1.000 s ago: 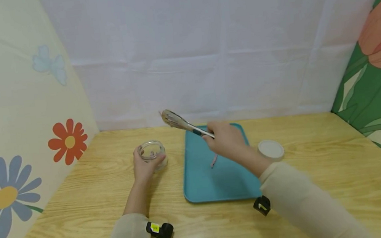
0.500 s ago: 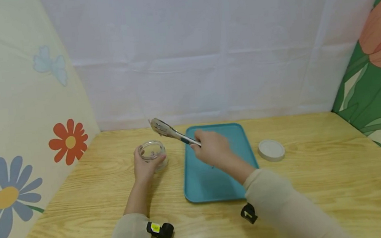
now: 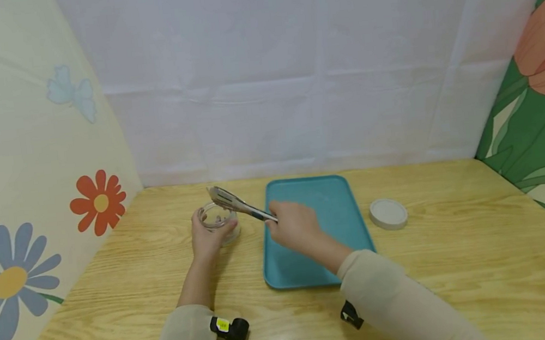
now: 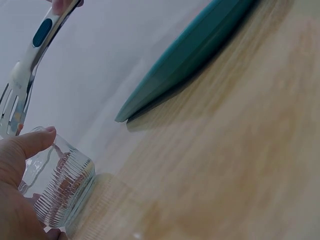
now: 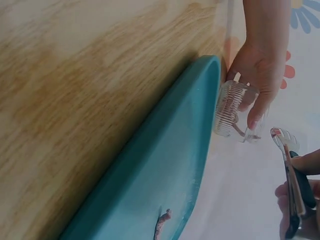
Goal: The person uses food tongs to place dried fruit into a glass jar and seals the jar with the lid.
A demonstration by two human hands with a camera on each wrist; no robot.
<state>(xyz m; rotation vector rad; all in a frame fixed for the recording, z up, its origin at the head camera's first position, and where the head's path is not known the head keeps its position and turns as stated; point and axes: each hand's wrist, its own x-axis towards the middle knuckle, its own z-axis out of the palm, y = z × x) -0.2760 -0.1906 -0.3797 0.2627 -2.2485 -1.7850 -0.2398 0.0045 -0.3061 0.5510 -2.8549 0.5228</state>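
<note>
My left hand (image 3: pixel 205 239) grips a clear glass jar (image 4: pixel 85 167) from its left side, thumb near the rim. Ribbed walls show several pinkish-brown strips inside the jar, which has no lid on. In my right hand (image 3: pixel 294 222) is a pair of metal tongs (image 3: pixel 248 209) with slotted heads, held by the handles. The heads overlap the jar's mouth in the head view, and the wrist views show them above it. A small pinkish bit (image 5: pixel 276 132) shows at the tongs' tips. Another pinkish strip (image 5: pixel 161 222) lies on the teal tray (image 5: pixel 192 120), hidden from the head view.
Right of the tray lies a round white lid (image 3: pixel 388 213) on the wooden table (image 3: pixel 457 250). A white cloth backdrop (image 3: pixel 264 83) hangs behind, with flower-patterned panels on both sides.
My right hand has brought the tongs left and down, from above the tray's far left to over the jar's mouth. My left hand and the jar stay in place.
</note>
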